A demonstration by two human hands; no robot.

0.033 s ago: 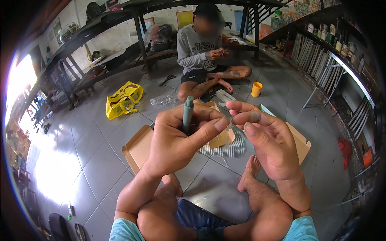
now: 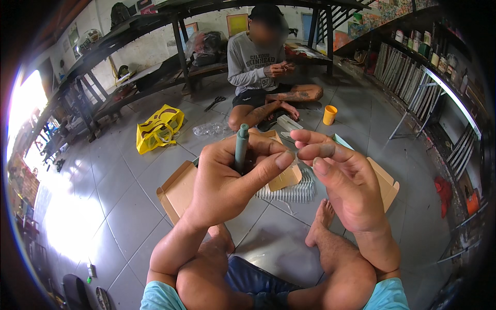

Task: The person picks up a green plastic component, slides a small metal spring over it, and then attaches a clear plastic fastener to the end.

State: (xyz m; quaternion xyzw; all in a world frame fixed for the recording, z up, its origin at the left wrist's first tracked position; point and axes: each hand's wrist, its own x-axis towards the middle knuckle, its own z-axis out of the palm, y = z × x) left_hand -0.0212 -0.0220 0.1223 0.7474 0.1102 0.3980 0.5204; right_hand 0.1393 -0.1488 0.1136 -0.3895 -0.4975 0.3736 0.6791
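My left hand [image 2: 225, 181] is closed around a grey-green, pen-like tube [image 2: 241, 150], which stands upright with its narrow stepped end on top. The left thumb and forefinger also come together, their tips close to my right hand [image 2: 349, 186]. On the right, the thumb bends in against the fingers in a loose pinch. A tiny translucent bit shows between the two hands, too small to name. Below them on the floor lies a row of several slim, clear and silvery pieces [image 2: 292, 192], partly under a small brown cardboard piece [image 2: 285, 178].
Opened cardboard boxes [image 2: 178, 190] flank my hands. Farther off are a yellow bag [image 2: 159, 129], clear plastic packaging [image 2: 212, 128], black scissors [image 2: 214, 103] and an orange cup [image 2: 329, 115]. Another person [image 2: 258, 67] sits cross-legged opposite, hands together. A metal stand [image 2: 413, 111] and shelves line the right.
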